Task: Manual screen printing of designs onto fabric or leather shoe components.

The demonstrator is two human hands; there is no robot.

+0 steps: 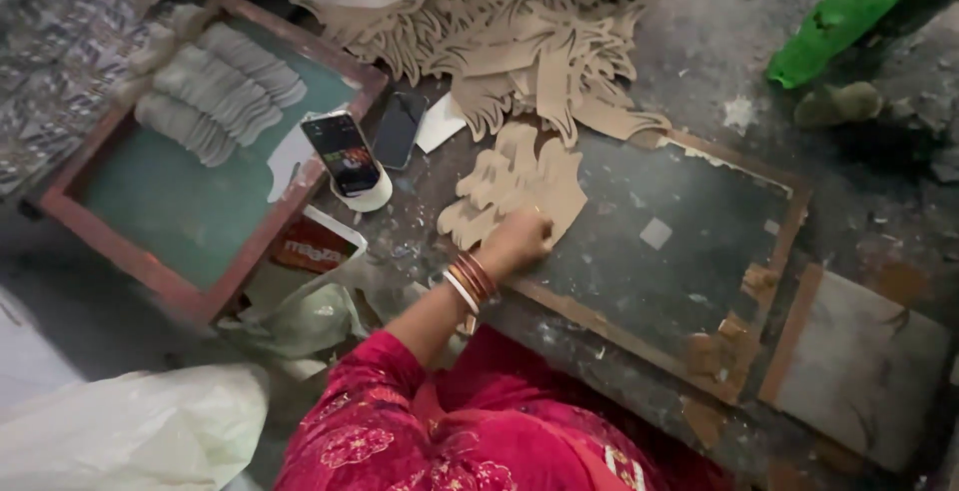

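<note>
Lower left of the frame: a white plastic bag point(130, 431), soft and crumpled; above it, upper left, a red-framed tray point(150, 271) with a green floor, carrying three fanned rows of pale grey discs point(215, 91); below the tray's right corner, a small carton point(310, 246) with a red and orange printed face, open, beside a greenish plastic bag point(300, 321).

Centre left: a lit phone point(342, 151) propped in a white tape roll point(365, 196); just beside it a dark phone point(398, 129) lying flat.

Centre: a tan cut-out sheet point(509, 186) with scalloped, leaf-like edges, lying on the counter point(699, 61) at the upper left corner of a dark framed board point(679, 251); likely thin, light and stiff, its narrow points prone to snapping; best taken by the broad solid middle rather than the tips. Right hand point(514, 243), bangled at the wrist, resting on the sheet's lower edge, fingers curled down onto it; pinching or merely pressing, cannot tell. Left hand out of view.

Top centre: a heap of similar tan cut-outs point(539, 31). Upper right: a bright green plastic wrapper point(844, 16).
</note>
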